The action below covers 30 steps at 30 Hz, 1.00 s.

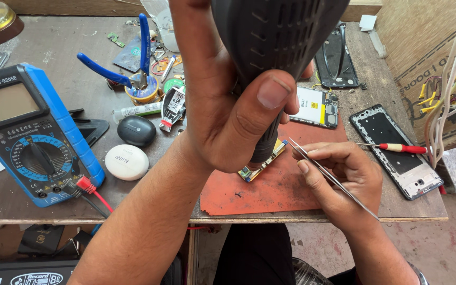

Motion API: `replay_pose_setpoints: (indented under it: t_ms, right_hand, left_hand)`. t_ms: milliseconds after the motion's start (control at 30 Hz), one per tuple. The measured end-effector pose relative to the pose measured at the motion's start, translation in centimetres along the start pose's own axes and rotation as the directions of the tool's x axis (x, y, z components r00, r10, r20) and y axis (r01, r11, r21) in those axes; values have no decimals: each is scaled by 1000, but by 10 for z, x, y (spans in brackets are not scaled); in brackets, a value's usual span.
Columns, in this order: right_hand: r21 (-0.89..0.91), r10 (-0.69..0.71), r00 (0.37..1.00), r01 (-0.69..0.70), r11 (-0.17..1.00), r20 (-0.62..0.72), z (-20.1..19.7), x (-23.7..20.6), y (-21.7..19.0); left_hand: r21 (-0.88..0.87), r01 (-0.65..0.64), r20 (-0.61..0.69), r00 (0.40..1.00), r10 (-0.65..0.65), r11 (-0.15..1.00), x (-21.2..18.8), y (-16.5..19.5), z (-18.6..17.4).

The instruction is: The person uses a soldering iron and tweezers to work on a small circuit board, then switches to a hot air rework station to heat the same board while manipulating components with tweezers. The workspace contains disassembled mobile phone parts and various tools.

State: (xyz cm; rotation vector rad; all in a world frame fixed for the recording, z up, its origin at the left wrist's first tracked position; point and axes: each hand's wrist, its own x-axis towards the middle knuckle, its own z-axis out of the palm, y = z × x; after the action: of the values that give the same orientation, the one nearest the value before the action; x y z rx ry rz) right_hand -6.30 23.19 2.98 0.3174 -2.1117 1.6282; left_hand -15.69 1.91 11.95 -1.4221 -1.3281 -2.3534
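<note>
My left hand (228,105) grips a dark grey hot-air gun handle (275,37), held upright, its nozzle pointing down at a small circuit board (262,163) lying on a red mat (270,187). My right hand (339,177) rests on the mat to the board's right and holds thin metal tweezers (317,163), their tips close to the board's right end. The nozzle tip is hidden behind my left hand.
A blue multimeter (32,137) with red and black leads stands at left. Blue pliers (127,63), a black earbud case (136,130), a white one (126,162), an opened phone (317,107), two phone frames (397,150), a red screwdriver (397,148) and loose wires (449,74) surround the mat.
</note>
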Motion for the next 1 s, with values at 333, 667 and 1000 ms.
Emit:
replay_pose_setpoints:
  t_ms: [333,667,1000]
  right_hand:
    - [-15,-9,1000,9,1000,-4,1,0,1]
    - [25,-24,999,23,999,32,0,-1,2]
    - [-2,-13,1000,13,1000,25,0,-1,2]
  left_hand:
    - [20,9,-12,1000,-8,1000,-2,1,-3]
    - [40,-25,15,1000,24,999,-5,-2,-5]
    - [74,-75,42,997,72,994,-4,-5,-6]
